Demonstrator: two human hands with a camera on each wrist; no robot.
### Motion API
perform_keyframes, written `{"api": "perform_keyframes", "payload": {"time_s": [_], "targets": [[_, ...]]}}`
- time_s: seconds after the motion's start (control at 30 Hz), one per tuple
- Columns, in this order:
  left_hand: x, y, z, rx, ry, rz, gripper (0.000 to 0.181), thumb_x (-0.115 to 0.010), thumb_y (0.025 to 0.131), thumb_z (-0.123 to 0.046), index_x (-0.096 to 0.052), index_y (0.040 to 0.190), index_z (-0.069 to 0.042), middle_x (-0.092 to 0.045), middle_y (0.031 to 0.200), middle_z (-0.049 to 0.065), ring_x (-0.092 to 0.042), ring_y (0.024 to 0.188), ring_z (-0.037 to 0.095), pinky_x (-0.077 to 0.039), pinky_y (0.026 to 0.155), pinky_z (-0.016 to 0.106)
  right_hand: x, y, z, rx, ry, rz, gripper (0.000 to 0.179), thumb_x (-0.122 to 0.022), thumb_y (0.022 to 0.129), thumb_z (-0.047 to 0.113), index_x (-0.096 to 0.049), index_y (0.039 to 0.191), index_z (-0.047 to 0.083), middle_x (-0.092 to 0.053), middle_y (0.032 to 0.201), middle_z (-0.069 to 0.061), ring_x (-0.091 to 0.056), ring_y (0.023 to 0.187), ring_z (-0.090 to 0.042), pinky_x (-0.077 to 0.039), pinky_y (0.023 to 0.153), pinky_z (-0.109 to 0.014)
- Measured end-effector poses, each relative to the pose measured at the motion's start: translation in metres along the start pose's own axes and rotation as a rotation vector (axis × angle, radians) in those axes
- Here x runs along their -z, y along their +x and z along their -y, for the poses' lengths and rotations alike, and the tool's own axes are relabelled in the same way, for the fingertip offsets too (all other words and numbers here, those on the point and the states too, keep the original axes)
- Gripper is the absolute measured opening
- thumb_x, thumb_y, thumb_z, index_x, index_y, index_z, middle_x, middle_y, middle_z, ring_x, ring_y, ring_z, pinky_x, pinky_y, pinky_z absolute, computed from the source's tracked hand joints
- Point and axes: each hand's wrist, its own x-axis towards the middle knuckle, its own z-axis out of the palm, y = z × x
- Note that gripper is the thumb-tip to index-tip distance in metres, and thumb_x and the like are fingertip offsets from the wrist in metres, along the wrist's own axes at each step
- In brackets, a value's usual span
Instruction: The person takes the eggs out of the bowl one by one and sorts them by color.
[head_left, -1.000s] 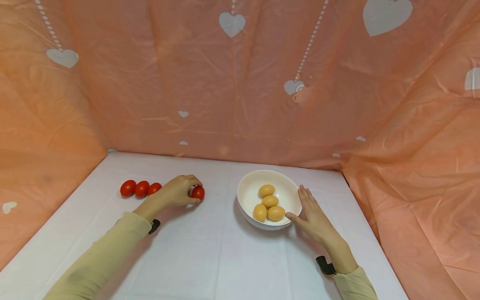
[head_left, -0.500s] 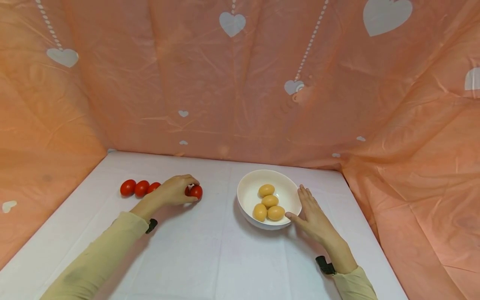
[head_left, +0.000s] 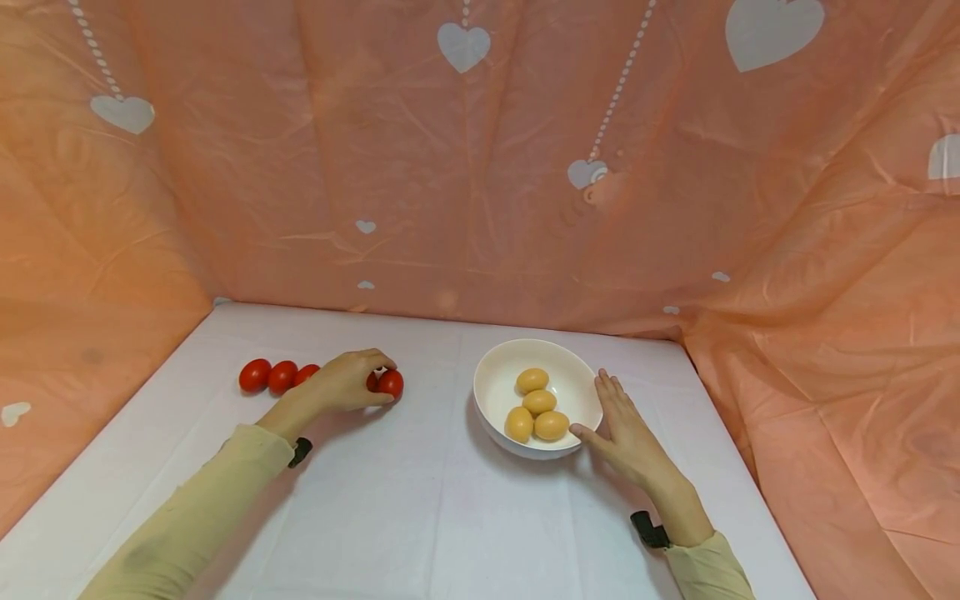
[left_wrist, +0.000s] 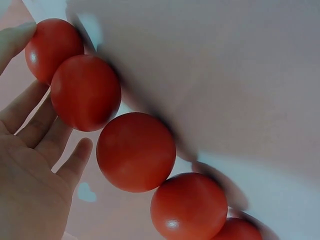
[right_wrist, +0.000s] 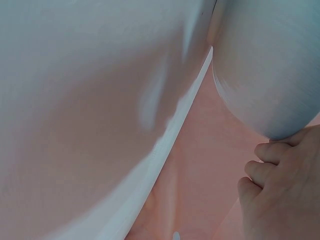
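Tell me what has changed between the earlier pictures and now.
The left hand, holding the rightmost red egg-shaped piece, has shifted it slightly left, toward the others in the row. Nothing was newly taken or let go. The right hand stays at the white bowl, with four yellow egg-shaped pieces unmoved inside.

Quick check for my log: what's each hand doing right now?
Left hand: holding the glossy red, round tomato at the row's right end.
Right hand: open, touching the side of the white round bowl.
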Motion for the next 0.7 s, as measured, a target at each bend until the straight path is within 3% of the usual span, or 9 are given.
{"api": "perform_keyframes", "payload": {"time_s": [0.3, 0.57, 0.7], "targets": [[0.002, 0.003, -0.007, -0.016, -0.030, -0.055, 0.048, -0.080, 0.092, -0.025, -0.066, 0.133, -0.004, -0.065, 0.132, 0.011, -0.066, 0.114, 0.033, -0.053, 0.102, 0.054, 0.000, 0.000, 0.000, -0.002, 0.000, 0.001, 0.100, -0.065, 0.099, 0.052, -0.015, 0.162, -0.008, -0.011, 0.172, -0.023, -0.008, 0.158, -0.045, -0.013, 0.125, -0.062], [0.001, 0.015, -0.034, -0.089, -0.069, -0.146, 0.044, -0.077, 0.095, -0.024, -0.067, 0.134, -0.009, -0.065, 0.132, 0.008, -0.065, 0.115, 0.029, -0.053, 0.102, 0.051, 0.001, 0.000, 0.001, -0.007, 0.001, 0.010, 0.101, -0.064, 0.100, 0.053, -0.014, 0.162, -0.007, -0.010, 0.172, -0.023, -0.007, 0.158, -0.044, -0.013, 0.125, -0.062], [-0.003, 0.025, -0.050, -0.159, -0.101, -0.207, 0.038, -0.076, 0.096, -0.023, -0.069, 0.132, -0.011, -0.065, 0.132, 0.003, -0.066, 0.111, 0.022, -0.055, 0.097, 0.046, 0.001, 0.000, 0.001, -0.001, -0.004, 0.007, 0.100, -0.064, 0.100, 0.053, -0.015, 0.162, -0.008, -0.011, 0.171, -0.024, -0.008, 0.158, -0.045, -0.013, 0.125, -0.062]]}}
